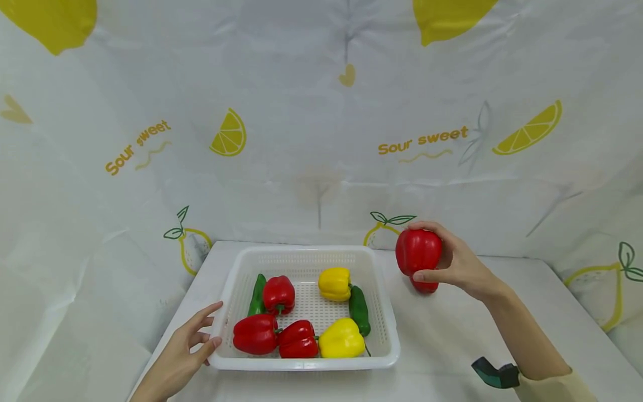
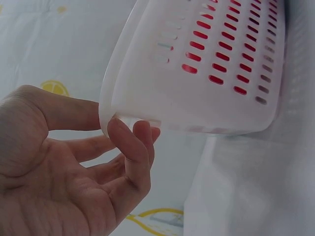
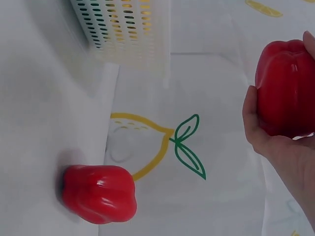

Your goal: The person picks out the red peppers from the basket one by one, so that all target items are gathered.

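the left hand [image 1: 183,349] is curling its thumb and fingers on the left rim of a white, rectangular, perforated plastic basket [image 1: 303,365], where three glossy red bell peppers [image 1: 254,334], two yellow bell peppers [image 1: 341,338] and two slender green peppers [image 1: 359,310] are lying. just right of it, the right hand [image 1: 454,265] is pinching a blocky red bell pepper [image 1: 418,251] between thumb and fingers above the white table [image 1: 527,273], its long axis unclear; a second red bell pepper [image 3: 100,193] is resting below.

white creased backdrop [image 1: 286,72] | yellow lemon prints [image 1: 52,22] | orange "Sour sweet" lettering [image 1: 423,140] | white table [image 1: 447,340]
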Demonstrator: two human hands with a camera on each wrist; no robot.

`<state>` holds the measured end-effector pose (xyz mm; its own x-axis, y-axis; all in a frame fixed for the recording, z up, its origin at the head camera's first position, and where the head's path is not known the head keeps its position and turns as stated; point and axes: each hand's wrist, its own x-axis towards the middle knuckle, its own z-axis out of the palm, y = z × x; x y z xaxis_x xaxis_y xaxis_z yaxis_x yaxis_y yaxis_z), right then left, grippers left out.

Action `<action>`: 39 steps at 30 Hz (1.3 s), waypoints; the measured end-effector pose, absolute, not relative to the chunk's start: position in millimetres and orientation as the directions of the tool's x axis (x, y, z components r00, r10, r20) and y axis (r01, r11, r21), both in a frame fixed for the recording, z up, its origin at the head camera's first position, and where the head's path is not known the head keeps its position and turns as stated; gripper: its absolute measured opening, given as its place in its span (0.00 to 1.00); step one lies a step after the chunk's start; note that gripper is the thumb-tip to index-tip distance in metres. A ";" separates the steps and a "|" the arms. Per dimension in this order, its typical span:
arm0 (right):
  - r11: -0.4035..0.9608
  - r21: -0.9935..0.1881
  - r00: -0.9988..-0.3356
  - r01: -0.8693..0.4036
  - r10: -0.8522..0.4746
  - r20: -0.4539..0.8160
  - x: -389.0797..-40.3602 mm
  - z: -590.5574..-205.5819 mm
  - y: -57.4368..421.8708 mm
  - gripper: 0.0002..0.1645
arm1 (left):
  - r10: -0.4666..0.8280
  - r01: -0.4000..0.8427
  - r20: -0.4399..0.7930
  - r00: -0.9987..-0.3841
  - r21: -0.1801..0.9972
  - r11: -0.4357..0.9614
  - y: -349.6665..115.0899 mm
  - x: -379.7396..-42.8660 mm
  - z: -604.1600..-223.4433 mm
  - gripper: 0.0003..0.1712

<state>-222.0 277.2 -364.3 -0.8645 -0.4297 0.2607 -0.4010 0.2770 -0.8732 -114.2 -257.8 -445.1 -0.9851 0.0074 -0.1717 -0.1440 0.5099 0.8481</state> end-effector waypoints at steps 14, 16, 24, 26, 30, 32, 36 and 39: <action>0.321 -0.849 -0.856 -0.420 -0.452 0.252 -222.8 -364.8 308.2 0.55 | -0.005 -0.153 -0.176 -0.984 0.841 0.519 -257.2 -113.0 -445.4 0.45; 0.314 -0.856 -0.862 -0.411 -0.440 0.252 -223.7 -366.7 314.5 0.54 | -0.008 -0.156 -0.178 -0.984 0.839 0.521 -256.8 -112.9 -445.8 0.46; 0.293 -0.872 -0.892 -0.392 -0.353 0.282 -231.9 -382.3 341.0 0.57 | -0.007 -0.154 -0.176 -0.984 0.839 0.522 -256.5 -113.2 -445.9 0.46; 0.309 -0.870 -0.898 -0.384 -0.344 0.275 -232.1 -385.4 346.8 0.58 | -0.005 -0.153 -0.176 -0.984 0.840 0.521 -256.6 -113.2 -446.0 0.46; 0.352 -0.860 -0.908 -0.369 -0.334 0.253 -231.0 -388.7 356.8 0.57 | -0.004 -0.152 -0.176 -0.984 0.839 0.522 -256.6 -113.4 -446.2 0.46; 0.370 -0.854 -0.909 -0.365 -0.337 0.243 -231.0 -390.1 361.3 0.57 | -0.004 -0.153 -0.177 -0.984 0.839 0.522 -256.6 -113.7 -446.4 0.46; 0.398 -0.841 -0.907 -0.366 -0.355 0.226 -233.8 -394.9 370.2 0.55 | -0.005 -0.152 -0.175 -0.985 0.838 0.524 -256.6 -113.8 -446.4 0.46; 0.420 -0.842 -0.918 -0.337 -0.343 0.196 -237.0 -401.4 376.7 0.55 | 0.000 -0.148 -0.172 -0.985 0.842 0.519 -256.9 -113.7 -446.1 0.46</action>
